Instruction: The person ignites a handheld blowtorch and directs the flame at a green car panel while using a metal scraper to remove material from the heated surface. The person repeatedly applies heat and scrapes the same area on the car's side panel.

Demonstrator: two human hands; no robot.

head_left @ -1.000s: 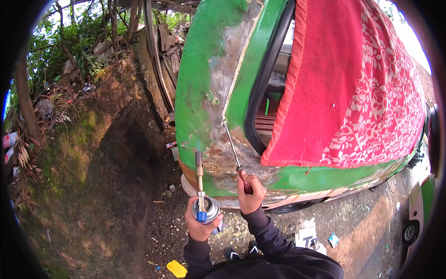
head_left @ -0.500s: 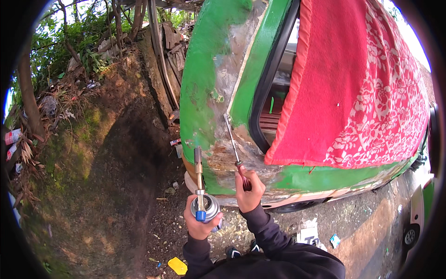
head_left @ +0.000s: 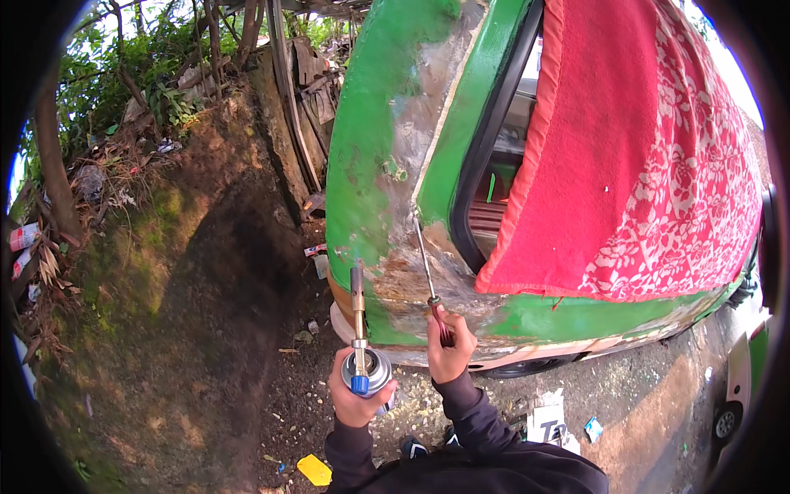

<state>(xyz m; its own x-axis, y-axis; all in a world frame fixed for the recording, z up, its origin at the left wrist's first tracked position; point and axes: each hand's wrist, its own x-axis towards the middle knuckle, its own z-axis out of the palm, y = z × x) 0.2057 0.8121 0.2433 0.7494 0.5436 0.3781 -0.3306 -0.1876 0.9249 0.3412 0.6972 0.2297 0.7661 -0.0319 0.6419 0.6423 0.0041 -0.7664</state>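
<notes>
My left hand (head_left: 352, 403) is wrapped around the metal canister of a gas torch (head_left: 360, 329). Its brass and steel nozzle points away from me, beside the green car body (head_left: 358, 156); a blue knob faces me. In my right hand (head_left: 451, 352) is a screwdriver (head_left: 423, 253) with a dark red handle and a long thin shaft. The screwdriver's tip rests at or very close to the lower end of a pale seam strip (head_left: 448, 103) on the body. Around that strip the paint is gone, leaving a grey and brown bare patch (head_left: 411, 280). Whether the torch burns, I cannot tell.
A red floral blanket (head_left: 601, 156) drapes over the car's right side, partly covering a black-edged window (head_left: 494, 140). To the left rises a mossy dirt bank (head_left: 156, 288) with litter. A yellow piece (head_left: 314, 470) lies near my feet; another vehicle's wheel (head_left: 726, 422) shows far right.
The car and both hands sit slightly farther right in the picture. The screwdriver's tip stays by the seam strip's lower end. Both grips are the same.
</notes>
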